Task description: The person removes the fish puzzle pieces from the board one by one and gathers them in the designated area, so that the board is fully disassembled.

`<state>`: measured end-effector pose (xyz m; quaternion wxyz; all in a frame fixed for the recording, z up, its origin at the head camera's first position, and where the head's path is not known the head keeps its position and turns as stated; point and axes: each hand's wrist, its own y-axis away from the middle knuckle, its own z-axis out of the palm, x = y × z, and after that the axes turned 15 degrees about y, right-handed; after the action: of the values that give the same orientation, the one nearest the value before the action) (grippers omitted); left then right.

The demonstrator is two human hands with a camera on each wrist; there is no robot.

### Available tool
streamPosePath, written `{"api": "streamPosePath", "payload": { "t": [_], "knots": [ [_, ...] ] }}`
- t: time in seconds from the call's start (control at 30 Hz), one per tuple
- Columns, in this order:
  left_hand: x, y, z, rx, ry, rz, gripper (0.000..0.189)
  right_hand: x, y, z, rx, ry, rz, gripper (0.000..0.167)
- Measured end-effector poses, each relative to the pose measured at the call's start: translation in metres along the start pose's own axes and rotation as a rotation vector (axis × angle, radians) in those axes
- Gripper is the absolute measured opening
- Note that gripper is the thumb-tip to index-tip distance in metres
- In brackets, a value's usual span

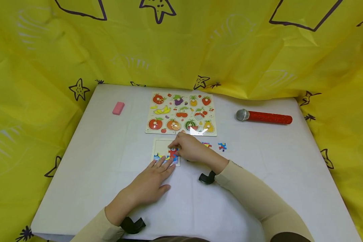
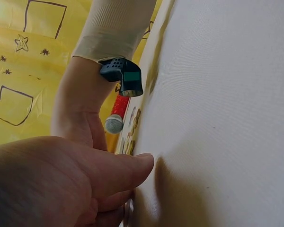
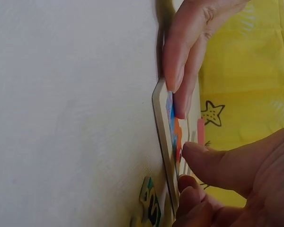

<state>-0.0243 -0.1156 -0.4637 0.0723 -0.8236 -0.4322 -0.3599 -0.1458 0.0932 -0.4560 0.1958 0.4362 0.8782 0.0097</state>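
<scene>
Backdrop: yellow sheet (image 1: 181, 47) with dark stars and pale shells hung behind and to both sides.
Bench: white bench (image 1: 115, 151) carried everything.
Puzzle: small cream puzzle board (image 1: 161, 145) lay near the middle, colored pieces along its near part, far-left part bare.
Left hand: left hand (image 1: 151, 181) had its grip spread, fingers straight, fingertips resting on the board's near side.
Right hand: right hand (image 1: 190, 148) had its grip pinched on a red piece (image 1: 172, 153) at the board's right side, thumb and forefinger.
Loose pieces: blue-red piece (image 1: 222, 146) lay right of the right hand; colorful piece (image 1: 206, 145) was partly hidden by the forearm.
Fruit board: fruit board (image 1: 173, 116) lay just beyond the puzzle.
Microphone: red-handled microphone (image 1: 264, 117) lay far right.
Block: pink block (image 1: 118, 108) sat far left.
Sleeves: beige sleeve (image 1: 251, 195) on the right arm, another on the left.
</scene>
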Motion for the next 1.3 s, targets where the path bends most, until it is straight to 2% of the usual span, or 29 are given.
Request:
{"api": "streamPosePath", "payload": {
  "t": [0.13,0.3,0.47,0.73,1.03,1.2,1.3],
  "knots": [
    [0.0,0.0,0.001,0.0,-0.008,-0.001,0.068,-0.003,-0.001,0.0,0.008,0.005,0.016,0.019],
    [0.0,0.0,0.001,0.003,-0.01,0.005,0.069,-0.005,-0.001,-0.001,0.013,-0.041,0.045,0.013],
    [0.0,-0.001,0.002,0.0,-0.01,0.002,0.069,-0.003,-0.003,0.0,0.011,-0.098,0.064,0.014],
    [-0.001,-0.002,0.001,0.003,-0.014,0.0,0.07,-0.001,-0.002,0.0,0.069,-0.184,0.068,0.018],
    [-0.001,-0.002,0.001,-0.002,-0.018,-0.008,0.07,0.002,-0.002,-0.001,0.067,-0.324,0.108,0.016],
    [-0.001,-0.002,0.002,-0.007,-0.015,-0.018,0.07,0.01,0.007,-0.006,0.071,-0.431,0.141,0.015],
    [-0.001,-0.002,0.002,-0.008,-0.012,-0.026,0.07,0.019,0.017,-0.01,0.072,-0.437,0.161,0.015]
  ]
}}
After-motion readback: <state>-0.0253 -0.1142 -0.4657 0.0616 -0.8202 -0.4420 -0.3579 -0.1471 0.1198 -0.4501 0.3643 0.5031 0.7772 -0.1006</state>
